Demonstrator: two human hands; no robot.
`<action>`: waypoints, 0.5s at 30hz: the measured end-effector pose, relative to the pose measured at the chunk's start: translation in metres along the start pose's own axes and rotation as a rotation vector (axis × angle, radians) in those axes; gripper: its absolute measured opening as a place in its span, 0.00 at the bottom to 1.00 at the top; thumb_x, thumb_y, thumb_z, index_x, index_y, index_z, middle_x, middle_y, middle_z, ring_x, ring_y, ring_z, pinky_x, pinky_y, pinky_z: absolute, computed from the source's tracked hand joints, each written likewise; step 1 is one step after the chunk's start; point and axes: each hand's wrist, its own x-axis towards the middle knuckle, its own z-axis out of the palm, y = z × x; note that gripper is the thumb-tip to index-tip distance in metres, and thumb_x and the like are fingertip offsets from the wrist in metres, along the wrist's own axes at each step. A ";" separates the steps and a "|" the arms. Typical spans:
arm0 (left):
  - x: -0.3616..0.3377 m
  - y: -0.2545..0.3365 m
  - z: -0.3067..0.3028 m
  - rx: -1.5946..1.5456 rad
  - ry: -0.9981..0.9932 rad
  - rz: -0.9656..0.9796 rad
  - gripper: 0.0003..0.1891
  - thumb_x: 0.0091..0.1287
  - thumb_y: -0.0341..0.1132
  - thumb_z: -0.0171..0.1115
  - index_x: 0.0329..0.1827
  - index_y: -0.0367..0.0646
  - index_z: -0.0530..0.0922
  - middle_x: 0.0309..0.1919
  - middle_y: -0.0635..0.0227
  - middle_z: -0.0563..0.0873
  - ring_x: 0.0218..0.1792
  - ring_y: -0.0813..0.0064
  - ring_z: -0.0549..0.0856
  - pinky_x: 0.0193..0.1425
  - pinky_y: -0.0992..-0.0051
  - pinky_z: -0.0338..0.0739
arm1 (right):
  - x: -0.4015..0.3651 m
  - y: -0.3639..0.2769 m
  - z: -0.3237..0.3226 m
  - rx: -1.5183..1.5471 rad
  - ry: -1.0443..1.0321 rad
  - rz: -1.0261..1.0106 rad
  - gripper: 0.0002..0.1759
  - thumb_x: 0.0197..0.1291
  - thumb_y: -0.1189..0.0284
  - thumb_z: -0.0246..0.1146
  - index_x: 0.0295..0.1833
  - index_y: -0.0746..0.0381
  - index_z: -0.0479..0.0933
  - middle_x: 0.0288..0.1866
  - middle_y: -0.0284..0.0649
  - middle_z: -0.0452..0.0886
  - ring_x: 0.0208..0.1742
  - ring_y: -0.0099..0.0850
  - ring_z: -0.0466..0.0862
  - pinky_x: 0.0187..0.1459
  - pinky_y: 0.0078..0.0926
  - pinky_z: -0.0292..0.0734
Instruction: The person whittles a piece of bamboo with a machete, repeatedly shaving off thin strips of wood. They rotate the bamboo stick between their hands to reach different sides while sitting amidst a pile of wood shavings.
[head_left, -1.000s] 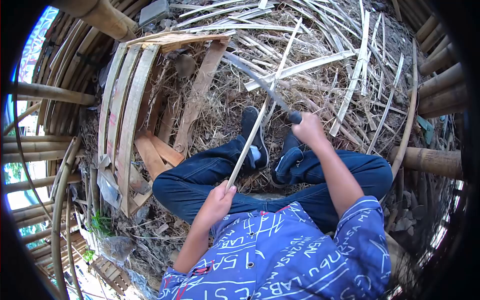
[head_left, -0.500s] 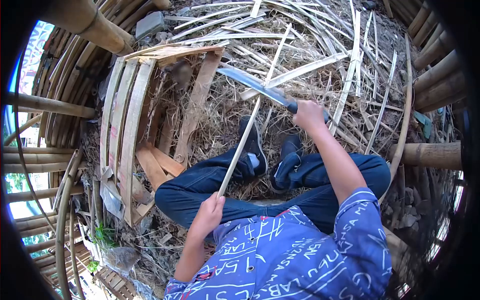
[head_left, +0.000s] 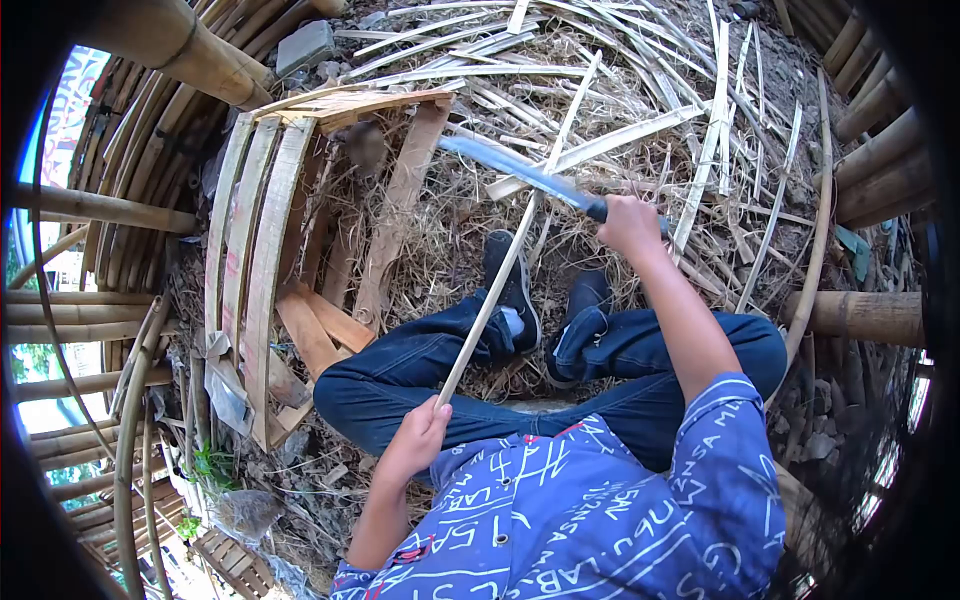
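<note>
My left hand is closed around the lower end of a long, thin bamboo strip, which slants up and away from my lap. In my right hand is the dark handle of a machete. Its long blade points to the left and crosses the strip, with the edge right at it. A wider bamboo slat lies behind the blade, and the strip overlaps it in this view. Between my crossed legs and the blade are my dark shoes.
A slatted wooden crate stands close on the left, loose boards at its base. Split bamboo strips and fibrous shavings cover the ground ahead. Bamboo poles border both sides. A grey block sits at the far left.
The bamboo strip's far end has swung slightly right. The machete has shifted a little right with my right hand, still across the strip. My left hand keeps its hold.
</note>
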 end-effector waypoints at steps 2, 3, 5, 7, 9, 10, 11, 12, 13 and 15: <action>0.002 0.000 -0.003 -0.062 -0.018 -0.040 0.13 0.77 0.38 0.49 0.36 0.39 0.71 0.20 0.75 0.70 0.24 0.83 0.67 0.28 0.76 0.66 | -0.011 -0.010 -0.002 -0.016 -0.039 -0.054 0.14 0.47 0.68 0.64 0.41 0.59 0.82 0.39 0.48 0.86 0.43 0.44 0.87 0.47 0.41 0.81; 0.001 0.003 -0.006 -0.055 -0.023 -0.041 0.13 0.77 0.38 0.49 0.36 0.39 0.71 0.20 0.75 0.70 0.24 0.83 0.67 0.28 0.76 0.66 | -0.014 -0.012 -0.005 -0.035 -0.068 -0.108 0.14 0.46 0.68 0.65 0.41 0.59 0.82 0.38 0.47 0.86 0.43 0.44 0.87 0.47 0.41 0.81; -0.004 0.013 -0.011 -0.299 -0.129 -0.216 0.13 0.78 0.40 0.47 0.36 0.43 0.70 0.19 0.80 0.67 0.19 0.88 0.64 0.21 0.81 0.61 | -0.005 0.003 -0.004 -0.030 -0.104 -0.087 0.15 0.47 0.67 0.66 0.42 0.60 0.82 0.40 0.47 0.86 0.44 0.44 0.87 0.47 0.41 0.81; 0.000 0.002 -0.019 -0.425 -0.228 -0.321 0.13 0.79 0.42 0.46 0.38 0.44 0.70 0.18 0.81 0.64 0.17 0.89 0.61 0.17 0.83 0.56 | 0.012 0.026 0.001 -0.013 -0.096 0.213 0.17 0.48 0.65 0.67 0.44 0.61 0.82 0.42 0.48 0.86 0.46 0.43 0.87 0.49 0.41 0.82; -0.001 -0.003 -0.021 -0.565 -0.310 -0.427 0.13 0.79 0.44 0.46 0.39 0.46 0.70 0.17 0.83 0.62 0.14 0.90 0.57 0.14 0.85 0.51 | 0.017 0.044 -0.004 0.133 -0.050 0.335 0.19 0.49 0.62 0.68 0.44 0.63 0.83 0.45 0.52 0.86 0.49 0.45 0.86 0.52 0.42 0.81; 0.000 -0.001 -0.018 -0.596 -0.381 -0.443 0.14 0.79 0.44 0.46 0.38 0.46 0.70 0.16 0.83 0.61 0.13 0.90 0.57 0.13 0.85 0.51 | 0.017 0.049 -0.005 0.135 -0.081 0.362 0.19 0.49 0.62 0.67 0.44 0.63 0.83 0.45 0.53 0.85 0.49 0.46 0.86 0.52 0.42 0.81; 0.003 0.001 -0.016 -0.625 -0.458 -0.456 0.15 0.79 0.45 0.45 0.38 0.45 0.69 0.16 0.82 0.60 0.12 0.89 0.56 0.13 0.84 0.50 | 0.015 0.056 -0.007 0.133 -0.108 0.395 0.19 0.50 0.62 0.67 0.44 0.64 0.83 0.45 0.53 0.85 0.50 0.48 0.85 0.52 0.42 0.80; 0.004 0.003 -0.013 -0.644 -0.487 -0.500 0.16 0.79 0.46 0.46 0.37 0.45 0.70 0.15 0.81 0.61 0.12 0.89 0.58 0.13 0.84 0.52 | 0.012 0.057 -0.012 0.110 -0.123 0.385 0.19 0.50 0.63 0.66 0.44 0.65 0.83 0.45 0.54 0.85 0.50 0.48 0.85 0.53 0.42 0.80; 0.008 0.003 -0.010 -0.646 -0.497 -0.484 0.16 0.79 0.46 0.46 0.37 0.45 0.70 0.15 0.81 0.61 0.12 0.89 0.58 0.13 0.84 0.52 | 0.010 0.058 -0.017 0.087 -0.136 0.376 0.18 0.50 0.64 0.66 0.44 0.65 0.83 0.46 0.54 0.85 0.50 0.48 0.85 0.53 0.42 0.80; 0.013 -0.003 -0.005 -0.681 -0.496 -0.541 0.17 0.79 0.47 0.46 0.35 0.45 0.71 0.15 0.80 0.63 0.12 0.88 0.62 0.13 0.84 0.57 | 0.003 0.064 -0.031 0.053 -0.087 0.314 0.16 0.47 0.68 0.65 0.41 0.66 0.84 0.44 0.55 0.85 0.48 0.48 0.86 0.52 0.42 0.80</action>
